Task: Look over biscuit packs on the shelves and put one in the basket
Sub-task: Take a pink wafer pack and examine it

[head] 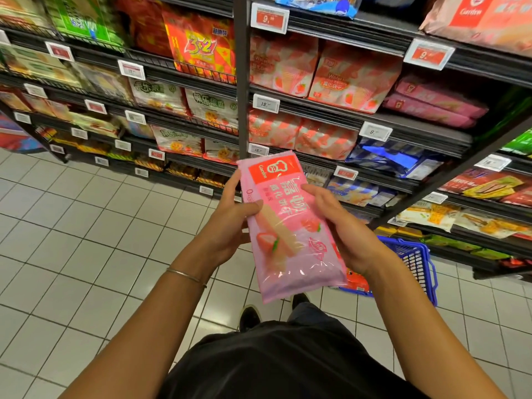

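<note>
The person holds one pink biscuit pack (290, 226) in front of the body with both hands, in the middle of the view, between the shelves (316, 110) on the far side and the person's own feet on the near side. The left hand (230, 223) grips the left long edge: the thumb lies across the front face and the fingers go behind. The right hand (342, 226) grips the right long edge, with the fingers curled over the front and the palm under the pack. So both hands are closed around the pack, and neither one is free.

The pack is long and flat, in shiny plastic film, with a red label at its far end and a picture of a wafer and strawberries on its face. I judge it as light. The film looks smooth and probably a little slippery, and it catches the light. The wafers inside are most likely brittle, so a hard squeeze on the flat middle could break them. The safer grip is along the two long edges, as now, or with one hand around the width near the middle, with gentle pressure only.

The blue basket (414, 260) stands on the tiled floor (86, 226) at the near right, below the pack and partly hidden behind the right forearm. One red-orange packet (355, 280) lies inside it. The pink pack is not yet in the basket.
</note>
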Demonstrator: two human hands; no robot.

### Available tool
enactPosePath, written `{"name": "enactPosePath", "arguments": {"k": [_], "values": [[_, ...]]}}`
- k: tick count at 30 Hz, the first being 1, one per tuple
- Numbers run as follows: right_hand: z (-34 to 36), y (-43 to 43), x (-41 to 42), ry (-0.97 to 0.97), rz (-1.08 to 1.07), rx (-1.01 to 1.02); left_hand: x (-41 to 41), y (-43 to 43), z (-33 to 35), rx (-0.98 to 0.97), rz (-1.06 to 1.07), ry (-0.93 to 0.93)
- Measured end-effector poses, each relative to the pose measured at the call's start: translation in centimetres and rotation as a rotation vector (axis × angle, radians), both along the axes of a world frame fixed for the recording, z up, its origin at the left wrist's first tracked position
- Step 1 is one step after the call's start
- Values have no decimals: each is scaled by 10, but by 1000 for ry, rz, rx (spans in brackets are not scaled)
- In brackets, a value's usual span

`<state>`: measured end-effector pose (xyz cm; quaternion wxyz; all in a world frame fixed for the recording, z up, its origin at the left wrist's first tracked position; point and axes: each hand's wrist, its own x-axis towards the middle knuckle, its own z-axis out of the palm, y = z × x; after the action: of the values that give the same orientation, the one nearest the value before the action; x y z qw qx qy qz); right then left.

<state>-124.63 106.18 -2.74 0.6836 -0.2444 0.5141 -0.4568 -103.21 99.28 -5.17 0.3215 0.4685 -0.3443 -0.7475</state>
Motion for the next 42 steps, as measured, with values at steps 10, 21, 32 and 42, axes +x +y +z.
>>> {"name": "enactPosePath", "arguments": {"k": [10,21,32,42], "values": [[3,-5,4,-40,-104,8,-7,8,7,129,93,347],[-11,-2,17,57,112,-42,-29,22,11,-96,-259,-21],[-2,-2,8,-346,61,-52,-21,17,5,-4,-135,-92],[-16,-13,-9,185,2,-81,-3,7,2,-44,-78,-50]]}}
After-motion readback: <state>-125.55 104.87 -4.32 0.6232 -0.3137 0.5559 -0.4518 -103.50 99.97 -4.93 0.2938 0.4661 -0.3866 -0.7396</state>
